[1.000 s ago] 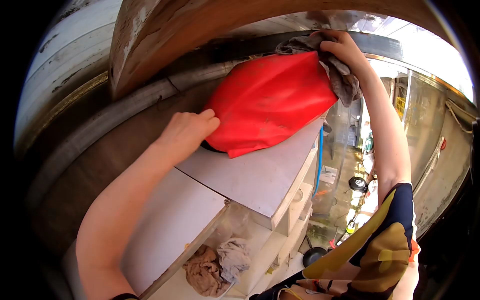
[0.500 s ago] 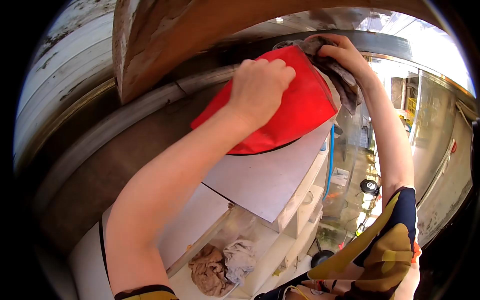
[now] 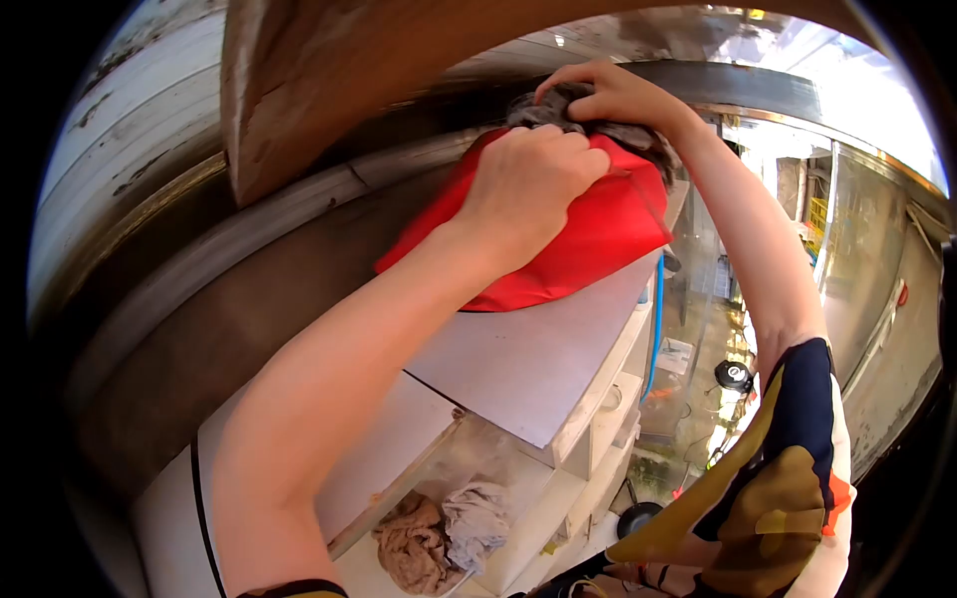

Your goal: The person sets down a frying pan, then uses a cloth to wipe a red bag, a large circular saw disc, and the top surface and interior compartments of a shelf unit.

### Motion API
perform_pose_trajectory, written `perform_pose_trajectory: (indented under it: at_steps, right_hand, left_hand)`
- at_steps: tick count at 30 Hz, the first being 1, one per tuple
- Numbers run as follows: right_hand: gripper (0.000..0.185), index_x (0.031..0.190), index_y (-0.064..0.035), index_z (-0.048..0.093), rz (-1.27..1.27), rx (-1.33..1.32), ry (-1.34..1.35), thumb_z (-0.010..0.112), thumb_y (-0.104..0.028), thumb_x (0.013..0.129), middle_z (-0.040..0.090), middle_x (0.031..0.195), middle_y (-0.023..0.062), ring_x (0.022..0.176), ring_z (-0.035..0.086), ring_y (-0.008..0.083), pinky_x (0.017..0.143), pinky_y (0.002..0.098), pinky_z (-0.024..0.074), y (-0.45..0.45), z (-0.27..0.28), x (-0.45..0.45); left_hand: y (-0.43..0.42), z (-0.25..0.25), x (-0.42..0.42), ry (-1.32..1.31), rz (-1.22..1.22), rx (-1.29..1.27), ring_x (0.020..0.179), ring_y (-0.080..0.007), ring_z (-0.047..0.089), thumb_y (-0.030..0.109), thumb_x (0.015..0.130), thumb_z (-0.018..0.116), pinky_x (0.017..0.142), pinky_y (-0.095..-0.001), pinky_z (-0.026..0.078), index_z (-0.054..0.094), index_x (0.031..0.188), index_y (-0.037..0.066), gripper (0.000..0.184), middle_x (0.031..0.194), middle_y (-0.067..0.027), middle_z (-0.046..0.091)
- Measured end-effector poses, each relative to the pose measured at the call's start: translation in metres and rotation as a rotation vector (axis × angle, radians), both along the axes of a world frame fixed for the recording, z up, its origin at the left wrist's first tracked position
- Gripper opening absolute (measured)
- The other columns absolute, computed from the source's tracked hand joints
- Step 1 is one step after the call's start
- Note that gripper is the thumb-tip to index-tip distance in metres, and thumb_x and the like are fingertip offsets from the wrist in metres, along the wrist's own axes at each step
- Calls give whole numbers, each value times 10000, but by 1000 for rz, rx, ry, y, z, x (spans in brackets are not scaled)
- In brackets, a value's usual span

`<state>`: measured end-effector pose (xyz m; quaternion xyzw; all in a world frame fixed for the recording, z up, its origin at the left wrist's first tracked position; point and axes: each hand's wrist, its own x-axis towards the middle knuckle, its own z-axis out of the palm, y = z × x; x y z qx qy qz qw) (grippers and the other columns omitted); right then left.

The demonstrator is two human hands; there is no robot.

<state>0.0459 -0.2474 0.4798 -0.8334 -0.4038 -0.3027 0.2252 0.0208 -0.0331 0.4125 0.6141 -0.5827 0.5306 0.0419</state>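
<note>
A smooth red bag point(image 3: 588, 239) rests on the white top of a cabinet point(image 3: 538, 359). My left hand point(image 3: 533, 189) is closed on its upper part, with the fingertips hidden behind the knuckles. On the bag's far side, my right hand point(image 3: 618, 100) holds a crumpled dark grey rag point(image 3: 548, 108) against its upper edge. Part of the rag hangs down by the bag's right side. What lies behind the bag is hidden.
A brown beam point(image 3: 299, 90) crosses close overhead, and a curved pipe point(image 3: 299, 214) runs along the wall at left. Brown cloth point(image 3: 414, 548) and pale cloth point(image 3: 477, 523) lie in an open cabinet compartment. A blue hose point(image 3: 657, 329) hangs at the cabinet's right side.
My right hand has moved left with the rag, over the top of the red bag. My left hand has shifted slightly right and down, and the bag's top has creased lower.
</note>
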Motion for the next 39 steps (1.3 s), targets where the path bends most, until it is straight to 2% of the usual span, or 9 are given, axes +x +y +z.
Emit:
perform_pose_trajectory:
  at_steps: [8,11,13,18,21,24,26,32,39]
  right_hand:
    - [489,1181,-51,681,-259,104,-145,597,-200,722,709,1014,165,971,647,237,899,330,496,-48,-17,59]
    - [507,1189,-130,700,-381,137,-159,653,-307,716,703,1126,167,1074,654,329,934,383,510,-54,-31,65]
    - [502,1200,-166,694,-502,255,-235,656,-308,720,693,1144,172,1078,648,341,937,407,508,-53,-53,63]
    - [448,1168,-168,697,-437,601,-420,628,-273,738,647,1150,132,1068,624,341,919,419,507,-29,-108,39]
    - [374,1110,-150,699,-318,723,-689,612,-187,748,617,1151,121,1040,630,318,902,410,513,22,-120,-11]
    - [419,1050,-194,687,-309,562,-902,726,-103,643,558,1151,59,997,554,309,801,398,526,72,-132,-54]
    - [431,1023,-207,683,-264,526,-992,769,-121,610,556,1144,36,981,544,287,771,373,520,85,-134,-61]
    - [393,996,-229,671,-155,517,-1039,782,-133,632,549,1157,20,996,531,287,733,365,531,95,-144,-64]
    - [460,1070,-241,670,-414,428,-823,769,-132,634,555,1186,26,1030,560,293,818,402,548,27,-149,-36]
  left_hand:
    - [64,27,-17,66,88,40,811,-344,548,-30,745,677,726,-385,451,538,869,10,191,835,-140,544]
    - [96,28,-7,272,169,-74,765,-176,562,-64,810,623,723,-280,452,522,873,-19,128,793,-111,536]
    - [113,28,-2,384,191,-163,766,-289,581,-52,808,647,706,-333,466,522,898,-16,157,813,-147,557]
    - [121,26,15,518,288,-208,787,-138,567,-17,883,588,737,-278,471,537,951,-10,85,823,-81,577]
    - [105,28,1,468,396,-195,825,-146,581,-14,894,543,785,-283,476,558,1000,1,107,862,-79,586]
    - [91,22,-16,432,265,-277,901,-303,610,-35,829,526,812,-363,475,593,1039,22,227,985,-136,620]
    - [86,17,-37,76,171,-30,1011,-322,584,-43,789,490,899,-374,456,597,1109,25,344,1088,-149,611]
    - [74,-5,-74,66,409,109,1157,-355,531,118,709,782,965,-414,446,497,1235,20,606,1316,-152,501]
    - [93,5,-66,233,474,116,1045,-331,554,-65,679,731,915,-350,460,488,1073,12,469,1189,-151,539]
